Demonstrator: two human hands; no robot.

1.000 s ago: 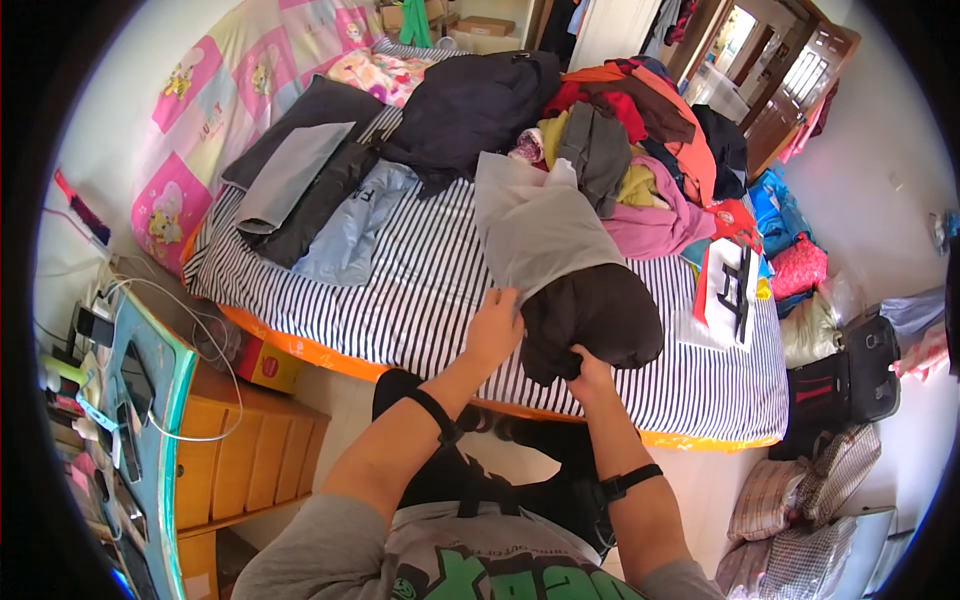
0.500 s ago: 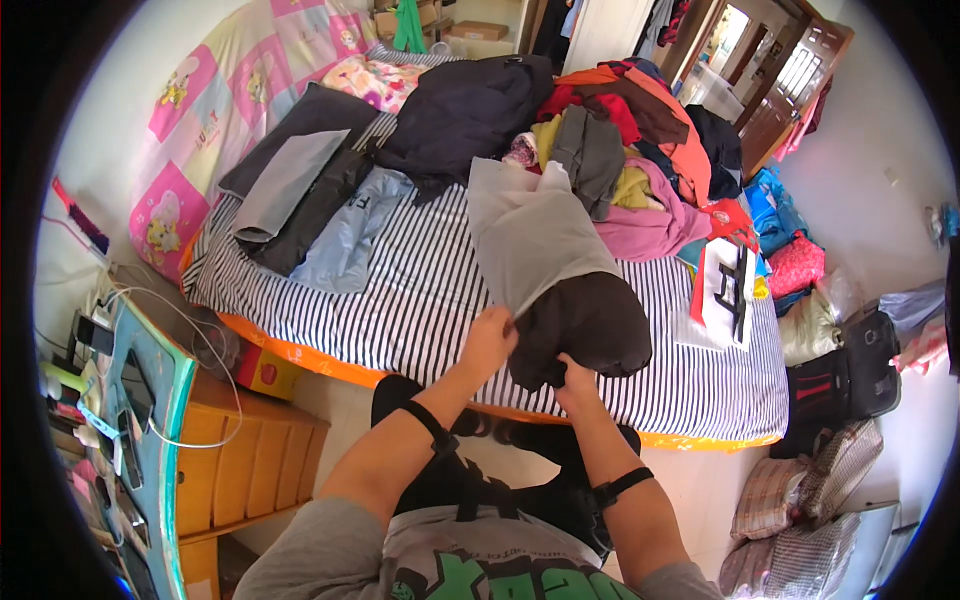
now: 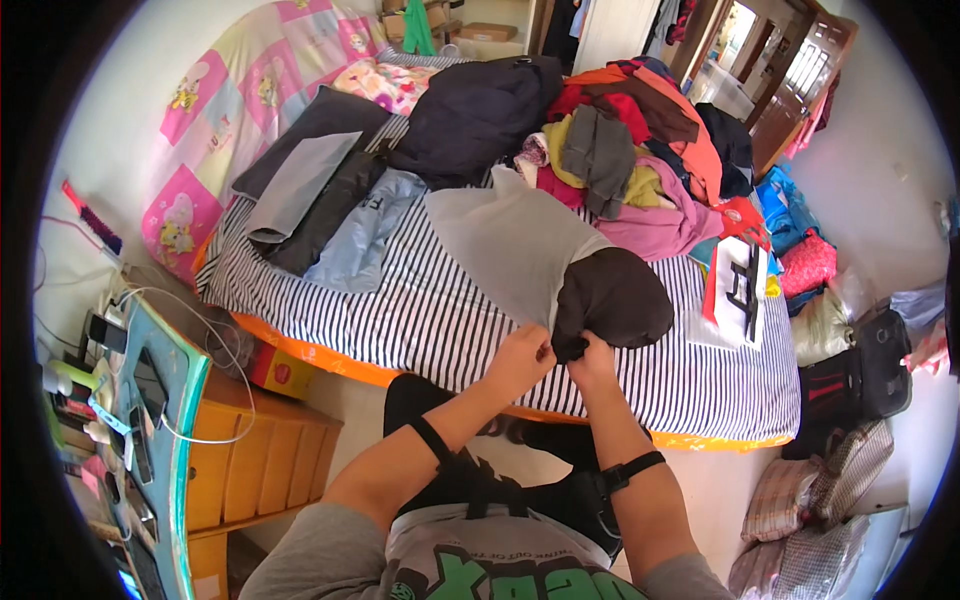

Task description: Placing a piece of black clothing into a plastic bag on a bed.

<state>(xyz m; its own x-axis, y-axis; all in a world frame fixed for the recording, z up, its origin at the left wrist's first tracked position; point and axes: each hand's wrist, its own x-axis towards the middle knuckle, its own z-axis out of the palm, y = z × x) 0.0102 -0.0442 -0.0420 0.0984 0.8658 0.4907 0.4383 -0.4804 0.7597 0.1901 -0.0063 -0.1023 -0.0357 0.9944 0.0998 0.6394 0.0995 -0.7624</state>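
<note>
A: Hands, qty 2, status?
B: L. hand (image 3: 525,355): fingers bunched narrow, seemingly pinching grey bag (image 3: 520,235) by its near edge, prob. for a taut rim. R. hand (image 3: 592,365): closed on near end of black fabric bundle (image 3: 618,300), likely to steady it.
A: Loc.?
B: Bundle, qty 1, on striped bedsheet (image 3: 430,320), nr. front edge; bag, qty 1, touching its upper-left; amt. inside unclear.
A: Misc.?
B: Flat folded pcs. (image 3: 308,185), qty 4, at left, overlapping, presumably saving space. White carrier bag (image 3: 740,290), qty 1, at right.
</note>
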